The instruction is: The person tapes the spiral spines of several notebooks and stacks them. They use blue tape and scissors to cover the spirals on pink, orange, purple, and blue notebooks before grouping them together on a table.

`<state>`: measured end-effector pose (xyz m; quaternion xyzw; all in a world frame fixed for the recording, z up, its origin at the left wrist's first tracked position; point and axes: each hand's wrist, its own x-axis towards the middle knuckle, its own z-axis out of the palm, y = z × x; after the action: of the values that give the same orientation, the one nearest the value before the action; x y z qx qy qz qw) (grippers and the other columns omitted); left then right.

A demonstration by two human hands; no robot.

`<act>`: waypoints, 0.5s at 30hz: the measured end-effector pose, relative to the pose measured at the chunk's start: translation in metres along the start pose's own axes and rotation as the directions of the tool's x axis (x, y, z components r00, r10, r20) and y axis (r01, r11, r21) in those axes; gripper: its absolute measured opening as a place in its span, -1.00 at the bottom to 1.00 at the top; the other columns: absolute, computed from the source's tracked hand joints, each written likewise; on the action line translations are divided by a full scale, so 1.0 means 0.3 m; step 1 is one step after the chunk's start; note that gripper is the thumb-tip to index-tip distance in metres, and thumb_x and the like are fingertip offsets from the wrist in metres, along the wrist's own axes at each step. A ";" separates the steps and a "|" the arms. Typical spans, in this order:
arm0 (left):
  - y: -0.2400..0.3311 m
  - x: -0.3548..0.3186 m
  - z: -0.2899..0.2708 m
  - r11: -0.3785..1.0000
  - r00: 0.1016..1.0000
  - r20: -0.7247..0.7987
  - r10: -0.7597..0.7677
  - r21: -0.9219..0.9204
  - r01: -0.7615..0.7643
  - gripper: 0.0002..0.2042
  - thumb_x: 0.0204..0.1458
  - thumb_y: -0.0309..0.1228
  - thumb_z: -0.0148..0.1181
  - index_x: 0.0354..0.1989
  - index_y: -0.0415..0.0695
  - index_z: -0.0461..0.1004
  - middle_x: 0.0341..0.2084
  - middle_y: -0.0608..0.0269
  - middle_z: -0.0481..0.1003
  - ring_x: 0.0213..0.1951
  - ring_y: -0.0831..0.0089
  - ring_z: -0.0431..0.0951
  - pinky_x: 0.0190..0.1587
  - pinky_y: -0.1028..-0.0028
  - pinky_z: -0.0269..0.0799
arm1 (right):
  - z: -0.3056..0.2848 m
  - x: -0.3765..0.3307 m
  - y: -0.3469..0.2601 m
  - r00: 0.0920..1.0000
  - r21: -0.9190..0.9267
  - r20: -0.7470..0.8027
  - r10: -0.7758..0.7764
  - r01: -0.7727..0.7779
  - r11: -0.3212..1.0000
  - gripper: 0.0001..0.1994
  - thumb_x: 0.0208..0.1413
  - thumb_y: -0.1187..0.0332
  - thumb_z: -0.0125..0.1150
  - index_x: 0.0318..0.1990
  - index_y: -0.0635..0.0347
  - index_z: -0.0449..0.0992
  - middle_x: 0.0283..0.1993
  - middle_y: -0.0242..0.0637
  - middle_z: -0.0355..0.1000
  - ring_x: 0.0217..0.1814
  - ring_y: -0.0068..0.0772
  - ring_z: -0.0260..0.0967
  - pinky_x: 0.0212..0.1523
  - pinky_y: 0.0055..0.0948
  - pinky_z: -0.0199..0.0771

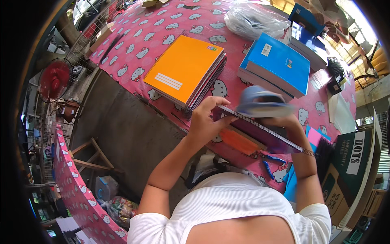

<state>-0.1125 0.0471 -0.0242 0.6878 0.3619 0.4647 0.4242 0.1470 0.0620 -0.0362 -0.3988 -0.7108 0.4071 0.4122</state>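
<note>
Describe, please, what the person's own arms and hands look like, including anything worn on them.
White, finely ribbed short sleeves cover the upper arms; both forearms are bare. The left hand wears no glove, and no ring or watch shows there. The right hand is blurred and partly hidden, so small details cannot be told.

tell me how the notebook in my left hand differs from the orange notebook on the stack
The held notebook is tilted up on edge in the left hand; the orange notebook lies flat. The held notebook shows a purple cover; the orange notebook's top cover is orange with white stripes. Both are spiral-bound.
</note>
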 end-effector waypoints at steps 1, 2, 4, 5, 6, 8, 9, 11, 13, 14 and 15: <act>0.002 0.007 0.004 0.999 1.000 -0.003 -0.014 -0.045 0.014 -0.63 -0.16 -0.54 0.40 -0.15 -0.18 0.41 -0.33 0.28 0.47 -0.30 0.60 0.48 -0.27 0.57 0.42 | 0.007 0.021 0.007 0.992 -0.203 0.034 0.124 -0.115 0.972 -0.53 -0.35 0.43 0.46 -0.14 0.21 0.53 -0.30 -0.30 0.54 -0.29 -0.36 0.49 -0.21 -0.40 0.48; 0.003 0.017 0.002 0.996 1.000 -0.013 -0.020 -0.087 0.019 -0.62 -0.14 -0.52 0.39 -0.13 -0.18 0.41 -0.35 0.26 0.48 -0.31 0.58 0.49 -0.30 0.55 0.43 | 0.007 0.045 0.008 0.969 -0.404 0.046 0.242 -0.204 0.892 -0.53 -0.35 0.43 0.45 -0.14 0.21 0.53 -0.29 -0.30 0.54 -0.28 -0.34 0.49 -0.20 -0.39 0.48; -0.008 0.005 0.002 0.980 0.996 -0.073 -0.049 -0.195 0.033 -0.61 -0.10 -0.57 0.35 -0.07 -0.18 0.37 -0.32 0.28 0.48 -0.30 0.60 0.48 -0.28 0.57 0.43 | -0.007 0.049 -0.002 0.998 -0.315 0.006 0.059 -0.054 0.947 -0.54 -0.37 0.45 0.46 -0.17 0.21 0.52 -0.27 -0.30 0.53 -0.25 -0.37 0.49 -0.19 -0.39 0.46; -0.013 -0.009 -0.003 0.969 0.991 -0.112 -0.071 -0.245 0.041 -0.60 -0.08 -0.59 0.32 -0.04 -0.18 0.36 -0.31 0.29 0.48 -0.29 0.62 0.48 -0.27 0.57 0.44 | -0.010 0.052 -0.026 0.991 -0.286 0.055 -0.122 0.132 0.949 -0.54 -0.38 0.45 0.46 -0.17 0.22 0.51 -0.28 -0.30 0.53 -0.24 -0.39 0.49 -0.19 -0.40 0.45; -0.028 -0.014 -0.010 0.948 0.988 -0.119 -0.098 -0.313 0.056 -0.60 -0.09 -0.62 0.32 -0.04 -0.19 0.37 -0.26 0.26 0.48 -0.22 0.60 0.47 -0.23 0.57 0.44 | 0.011 0.054 -0.056 0.994 -0.144 0.110 0.005 0.011 0.989 -0.54 -0.36 0.50 0.43 -0.15 0.22 0.51 -0.27 -0.31 0.53 -0.23 -0.41 0.48 -0.18 -0.41 0.45; -0.049 -0.004 -0.023 0.890 0.983 -0.115 -0.145 -0.449 0.079 -0.59 -0.11 -0.66 0.31 -0.04 -0.20 0.39 -0.15 0.21 0.48 -0.08 0.55 0.46 -0.14 0.58 0.46 | 0.020 0.082 -0.085 0.975 -0.135 0.137 0.173 -0.154 0.979 -0.51 -0.35 0.55 0.38 -0.10 0.23 0.50 -0.26 -0.32 0.53 -0.23 -0.43 0.47 -0.16 -0.43 0.45; -0.029 -0.005 -0.033 0.960 0.970 -0.164 -0.178 -0.246 0.134 -0.64 -0.10 -0.70 0.28 -0.06 -0.27 0.44 -0.13 0.16 0.50 -0.08 0.51 0.49 -0.08 0.53 0.49 | 0.011 0.102 -0.080 0.971 -0.243 0.098 0.219 -0.190 0.951 -0.50 -0.34 0.56 0.37 -0.08 0.24 0.49 -0.26 -0.32 0.53 -0.23 -0.44 0.46 -0.15 -0.44 0.45; -0.042 -0.017 -0.039 0.957 0.979 -0.145 -0.143 -0.272 0.099 -0.66 -0.10 -0.71 0.27 -0.09 -0.29 0.48 -0.14 0.16 0.51 -0.10 0.49 0.51 -0.05 0.51 0.49 | 0.019 0.093 -0.095 0.989 0.074 0.044 0.141 -0.144 0.987 -0.46 -0.34 0.57 0.33 -0.02 0.18 0.47 -0.29 -0.30 0.52 -0.27 -0.48 0.44 -0.17 -0.47 0.45; -0.050 -0.015 -0.049 0.940 0.978 -0.132 -0.162 -0.322 0.112 -0.67 -0.10 -0.72 0.25 -0.10 -0.30 0.50 -0.15 0.15 0.51 -0.12 0.47 0.52 -0.03 0.50 0.49 | 0.018 0.106 -0.110 0.982 -0.221 0.175 0.066 -0.026 0.975 -0.48 -0.36 0.49 0.36 -0.08 0.16 0.47 -0.33 -0.31 0.50 -0.30 -0.46 0.44 -0.22 -0.39 0.46; -0.051 -0.018 -0.065 0.922 0.972 -0.106 -0.212 -0.350 0.163 -0.67 -0.10 -0.73 0.24 -0.09 -0.29 0.50 -0.14 0.15 0.51 -0.12 0.47 0.53 -0.03 0.50 0.49 | 0.043 0.107 -0.109 0.928 -0.236 0.171 0.331 -0.287 0.928 -0.45 -0.33 0.47 0.34 -0.02 0.13 0.44 -0.31 -0.29 0.50 -0.28 -0.40 0.47 -0.20 -0.30 0.49; -0.048 -0.007 -0.076 0.904 0.967 -0.079 -0.243 -0.381 0.197 -0.67 -0.09 -0.74 0.24 -0.09 -0.29 0.50 -0.14 0.15 0.51 -0.13 0.47 0.53 -0.03 0.50 0.49 | 0.039 0.091 -0.081 0.934 -0.471 0.062 0.352 -0.283 0.835 -0.47 -0.31 0.45 0.34 -0.03 0.13 0.42 -0.30 -0.28 0.49 -0.28 -0.31 0.47 -0.20 -0.25 0.48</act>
<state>-0.1362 0.0564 -0.0333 0.5200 0.3689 0.5155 0.5725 0.1214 0.0750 -0.0108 -0.5656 -0.7381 0.3205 0.1807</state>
